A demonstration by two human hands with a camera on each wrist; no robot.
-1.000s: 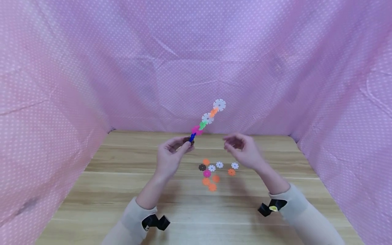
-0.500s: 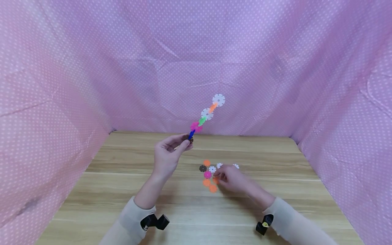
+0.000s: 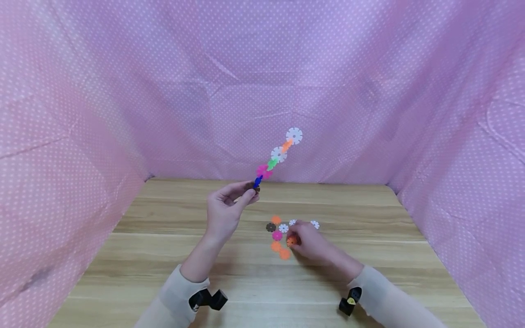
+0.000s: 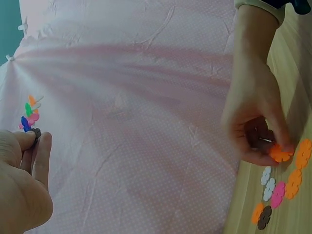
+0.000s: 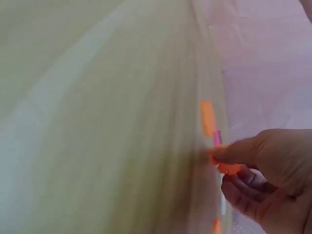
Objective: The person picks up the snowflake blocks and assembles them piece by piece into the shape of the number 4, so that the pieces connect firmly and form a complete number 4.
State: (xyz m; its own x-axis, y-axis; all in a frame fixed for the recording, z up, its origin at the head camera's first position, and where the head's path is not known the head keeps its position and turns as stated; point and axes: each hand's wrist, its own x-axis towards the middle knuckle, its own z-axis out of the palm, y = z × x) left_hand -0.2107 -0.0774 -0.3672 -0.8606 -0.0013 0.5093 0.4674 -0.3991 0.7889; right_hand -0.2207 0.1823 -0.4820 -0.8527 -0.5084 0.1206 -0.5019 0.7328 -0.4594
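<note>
My left hand [image 3: 223,209] pinches the brown disc [image 3: 256,188] at the lower end of a slanting chain of notched plastic snowflake discs. Above the brown one come a blue disc [image 3: 257,181], a pink disc [image 3: 264,171], a green disc [image 3: 272,163], then white and orange ones, topped by a white disc [image 3: 294,135]. Low over the table, my right hand [image 3: 312,241] grips an orange disc [image 3: 292,241] between thumb and fingers. That orange disc [image 4: 281,154] shows clearly at the fingertips in the left wrist view.
Loose discs lie around the right hand: a brown disc [image 3: 270,227], a pink disc [image 3: 277,235], white discs such as this white disc [image 3: 283,228], and several orange ones, including an orange disc [image 3: 285,253]. A pink dotted curtain [image 3: 262,91] encloses the wooden table [image 3: 172,255].
My right hand has come down from beside the chain to the loose discs and taken hold of an orange one. The left hand with the chain has barely moved.
</note>
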